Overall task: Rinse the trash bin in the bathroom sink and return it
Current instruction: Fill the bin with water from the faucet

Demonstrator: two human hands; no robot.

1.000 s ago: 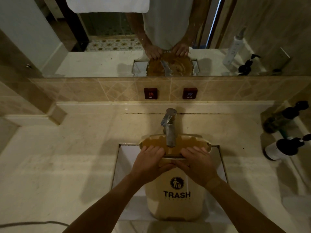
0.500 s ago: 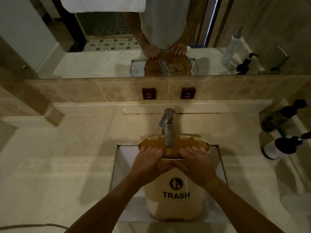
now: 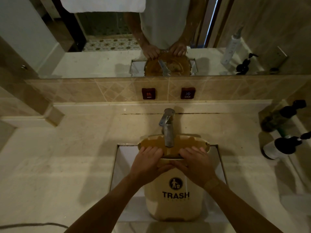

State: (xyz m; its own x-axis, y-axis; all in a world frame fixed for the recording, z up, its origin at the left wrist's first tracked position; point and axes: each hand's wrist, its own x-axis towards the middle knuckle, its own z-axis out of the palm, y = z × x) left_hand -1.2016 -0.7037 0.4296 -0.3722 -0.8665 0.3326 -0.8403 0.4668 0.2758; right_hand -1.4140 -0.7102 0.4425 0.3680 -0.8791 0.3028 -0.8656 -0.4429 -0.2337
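- Head view: the left hand (image 3: 148, 163) grips the near rim of the trash bin (image 3: 174, 197); its fingers are curled over the edge into the opening, and the thumb lies on the outside wall.
- The right hand (image 3: 196, 165) holds the same rim just beside the left one, in the same way: fingers hooked over the edge, thumb on the front wall. The two thumbs almost meet in the middle.
- The bin is beige and stands in the sink (image 3: 124, 158), with its mouth under the spout of the faucet (image 3: 167, 128). The spout reaches over the far rim into the opening. If water runs, I cannot tell.
- On the front of the bin is printed a round black sign of a person throwing litter, and below it the word "TRASH". A smaller line under this word is too small to read.
- On the tiled wall behind the faucet are two dark square buttons: the left one (image 3: 148, 93) says "HOT", the right one (image 3: 188, 93) says "COLD".
- On the counter (image 3: 58, 157) at the right stand two pump bottles (image 3: 282, 145) with dark tops; their labels cannot be read.
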